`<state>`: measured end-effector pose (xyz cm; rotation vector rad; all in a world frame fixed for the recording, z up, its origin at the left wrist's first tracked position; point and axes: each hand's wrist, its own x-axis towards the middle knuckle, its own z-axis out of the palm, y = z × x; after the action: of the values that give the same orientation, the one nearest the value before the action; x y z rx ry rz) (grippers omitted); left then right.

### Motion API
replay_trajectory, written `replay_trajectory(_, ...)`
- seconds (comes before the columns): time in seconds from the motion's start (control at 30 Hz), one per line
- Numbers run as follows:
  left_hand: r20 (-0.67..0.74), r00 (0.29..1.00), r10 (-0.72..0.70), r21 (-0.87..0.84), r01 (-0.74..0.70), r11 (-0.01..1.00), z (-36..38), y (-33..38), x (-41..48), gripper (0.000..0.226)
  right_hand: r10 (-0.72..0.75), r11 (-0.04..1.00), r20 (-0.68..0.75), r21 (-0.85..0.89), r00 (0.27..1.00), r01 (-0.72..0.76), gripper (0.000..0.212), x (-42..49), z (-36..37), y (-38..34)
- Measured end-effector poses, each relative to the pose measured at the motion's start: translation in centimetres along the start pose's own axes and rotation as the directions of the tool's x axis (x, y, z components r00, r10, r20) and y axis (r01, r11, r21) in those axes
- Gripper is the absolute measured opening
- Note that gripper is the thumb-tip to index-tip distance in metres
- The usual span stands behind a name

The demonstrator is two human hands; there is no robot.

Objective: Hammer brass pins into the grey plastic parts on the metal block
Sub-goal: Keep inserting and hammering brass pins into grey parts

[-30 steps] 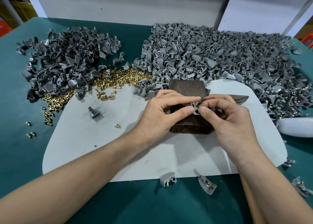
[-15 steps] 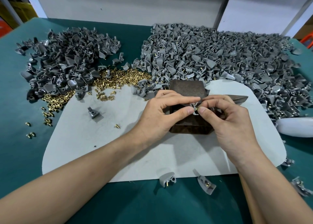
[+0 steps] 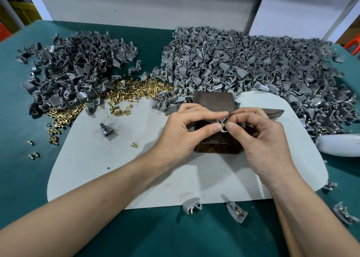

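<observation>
While the left hand (image 3: 185,132) pinches a grey plastic part (image 3: 221,120) over the metal block (image 3: 214,101), the right hand (image 3: 261,140) pinches a brass pin (image 3: 224,123) at it, apparently not yet hammered. At one o'clock a large pinned pile (image 3: 253,66) suggests much is done. At ten o'clock the unpinned pile (image 3: 78,71) and loose pins (image 3: 136,89) remain.

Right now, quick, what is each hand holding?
Left hand: pinching the grey plastic part above the metal block.
Right hand: pinching a brass pin at that part.
</observation>
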<state>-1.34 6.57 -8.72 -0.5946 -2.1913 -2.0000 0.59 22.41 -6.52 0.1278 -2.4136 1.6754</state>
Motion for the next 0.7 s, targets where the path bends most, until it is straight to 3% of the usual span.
replay_trajectory(0.37,-0.012,1.0,0.009,-0.019,-0.009,1.0,0.11,-0.18,0.03,0.028,-0.054,0.998,0.046,-0.013,0.997,0.055,0.026,0.24,-0.08,-0.02)
replay_trajectory(0.7,0.002,0.999,-0.044,-0.015,0.044,0.999,-0.06,0.02,-0.15,0.028,-0.016,0.999,0.044,-0.032,0.999,0.018,0.024,0.12,-0.51,-0.18)
